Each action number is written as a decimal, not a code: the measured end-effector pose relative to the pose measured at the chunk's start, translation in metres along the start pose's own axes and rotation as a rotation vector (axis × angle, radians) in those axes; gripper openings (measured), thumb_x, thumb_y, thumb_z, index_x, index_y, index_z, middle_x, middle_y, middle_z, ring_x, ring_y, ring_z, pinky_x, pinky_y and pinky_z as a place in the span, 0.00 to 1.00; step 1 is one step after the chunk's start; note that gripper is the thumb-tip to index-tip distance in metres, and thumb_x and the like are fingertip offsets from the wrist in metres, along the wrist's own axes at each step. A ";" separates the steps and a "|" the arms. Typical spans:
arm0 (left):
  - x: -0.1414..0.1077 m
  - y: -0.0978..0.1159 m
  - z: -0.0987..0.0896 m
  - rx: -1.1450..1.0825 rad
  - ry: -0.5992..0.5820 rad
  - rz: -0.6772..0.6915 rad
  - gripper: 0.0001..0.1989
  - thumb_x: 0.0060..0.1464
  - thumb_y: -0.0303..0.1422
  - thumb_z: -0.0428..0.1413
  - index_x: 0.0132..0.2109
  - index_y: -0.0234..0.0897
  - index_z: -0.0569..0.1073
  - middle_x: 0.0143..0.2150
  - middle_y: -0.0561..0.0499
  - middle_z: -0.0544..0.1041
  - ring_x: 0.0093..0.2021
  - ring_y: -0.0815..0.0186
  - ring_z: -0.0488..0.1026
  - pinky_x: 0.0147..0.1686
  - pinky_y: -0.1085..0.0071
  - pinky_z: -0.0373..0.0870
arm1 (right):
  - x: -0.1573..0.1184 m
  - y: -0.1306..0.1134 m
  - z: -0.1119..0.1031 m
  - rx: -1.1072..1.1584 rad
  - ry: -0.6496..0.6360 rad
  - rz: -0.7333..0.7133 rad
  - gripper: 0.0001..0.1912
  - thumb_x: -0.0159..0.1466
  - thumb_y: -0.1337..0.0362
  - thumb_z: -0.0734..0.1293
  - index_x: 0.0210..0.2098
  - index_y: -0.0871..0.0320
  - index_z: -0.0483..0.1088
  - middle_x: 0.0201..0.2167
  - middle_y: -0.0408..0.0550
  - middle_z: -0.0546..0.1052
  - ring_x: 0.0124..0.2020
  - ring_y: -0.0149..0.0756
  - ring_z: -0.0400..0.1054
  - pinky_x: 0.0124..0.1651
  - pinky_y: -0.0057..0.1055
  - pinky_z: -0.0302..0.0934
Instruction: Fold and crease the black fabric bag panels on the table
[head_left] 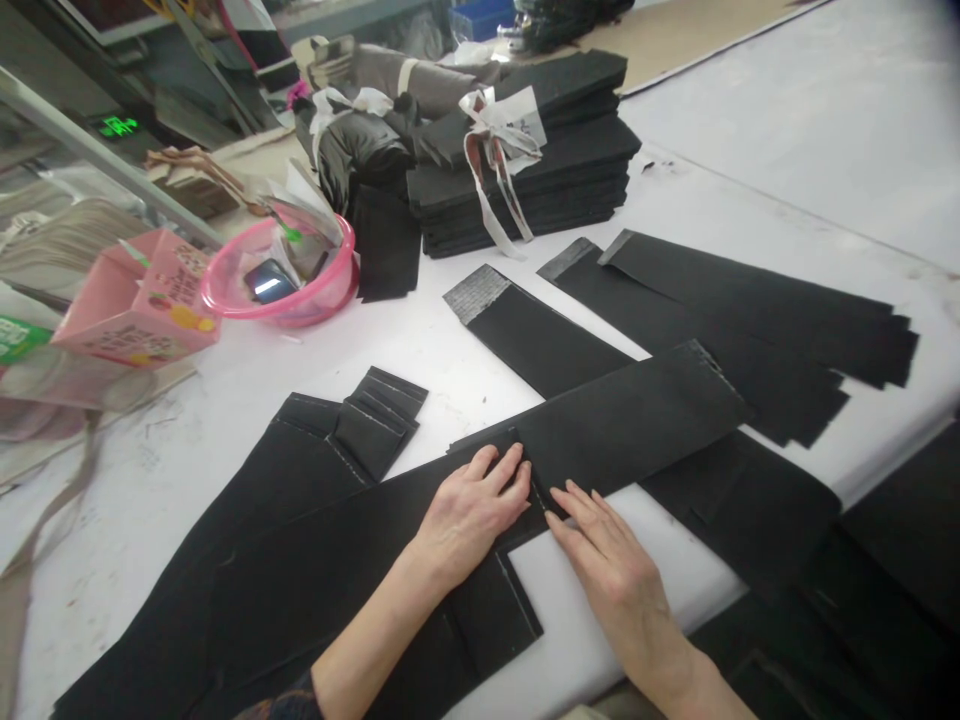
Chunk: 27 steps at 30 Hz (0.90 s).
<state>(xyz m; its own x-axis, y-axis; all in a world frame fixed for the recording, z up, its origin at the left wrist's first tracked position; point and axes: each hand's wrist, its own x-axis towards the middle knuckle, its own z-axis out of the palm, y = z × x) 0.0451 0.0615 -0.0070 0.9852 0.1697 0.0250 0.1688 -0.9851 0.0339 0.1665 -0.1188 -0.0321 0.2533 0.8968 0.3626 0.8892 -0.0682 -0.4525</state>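
Observation:
My left hand (476, 505) lies on the seam where two black sheet pieces overlap, fingers slightly bent and apart, pressing from above. My right hand (611, 555) is just right of it, fingers stretched out, their tips touching the near edge of the black strip (637, 410). That strip runs up to the right and has a rough, whitish line at its far end. Under my left hand a large black panel (300, 560) spreads to the lower left, with pale lines along the edges of its flaps (375, 420). Neither hand grips anything.
More black strips (750, 310) lie fanned out at the right of the white table (787, 180). Behind them stands a tied stack of black pieces (540, 180). A pink basin (281, 310) with small items and a pink box (142, 310) stand at the left.

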 end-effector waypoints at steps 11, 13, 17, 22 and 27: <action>0.000 -0.001 -0.002 -0.035 0.001 -0.010 0.17 0.64 0.35 0.50 0.58 0.38 0.68 0.65 0.46 0.65 0.58 0.53 0.65 0.50 0.62 0.73 | 0.013 0.003 0.008 -0.013 -0.079 0.033 0.18 0.68 0.72 0.63 0.55 0.55 0.70 0.57 0.50 0.71 0.62 0.43 0.59 0.63 0.47 0.58; 0.000 -0.003 -0.005 -0.050 0.002 -0.008 0.17 0.64 0.36 0.51 0.57 0.39 0.69 0.64 0.47 0.66 0.57 0.54 0.65 0.49 0.63 0.73 | 0.011 0.004 0.011 -0.049 -0.102 0.000 0.18 0.68 0.72 0.63 0.56 0.56 0.70 0.59 0.51 0.69 0.63 0.44 0.58 0.64 0.49 0.55; 0.003 -0.007 -0.010 -0.064 -0.017 0.008 0.15 0.64 0.34 0.51 0.57 0.41 0.69 0.63 0.47 0.68 0.55 0.58 0.67 0.46 0.66 0.74 | 0.009 0.007 0.010 -0.068 -0.131 -0.074 0.18 0.68 0.72 0.61 0.56 0.58 0.70 0.61 0.57 0.66 0.65 0.48 0.55 0.64 0.51 0.55; 0.006 -0.005 -0.006 -0.111 -0.006 0.019 0.17 0.63 0.38 0.52 0.56 0.36 0.70 0.61 0.44 0.69 0.60 0.55 0.65 0.60 0.57 0.64 | 0.008 0.011 0.004 -0.067 -0.143 -0.130 0.19 0.69 0.73 0.60 0.56 0.57 0.69 0.60 0.59 0.66 0.66 0.51 0.53 0.63 0.55 0.56; 0.002 -0.004 0.002 -0.184 -0.012 0.008 0.19 0.62 0.38 0.53 0.58 0.36 0.68 0.65 0.43 0.65 0.63 0.55 0.63 0.61 0.58 0.63 | 0.010 0.012 -0.002 -0.044 -0.182 -0.151 0.20 0.68 0.74 0.60 0.56 0.56 0.69 0.61 0.60 0.65 0.66 0.53 0.51 0.61 0.57 0.58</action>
<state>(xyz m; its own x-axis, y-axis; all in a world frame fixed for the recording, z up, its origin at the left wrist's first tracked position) 0.0465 0.0657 -0.0096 0.9870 0.1603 0.0144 0.1535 -0.9643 0.2158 0.1808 -0.1117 -0.0322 0.0471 0.9620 0.2689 0.9286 0.0570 -0.3666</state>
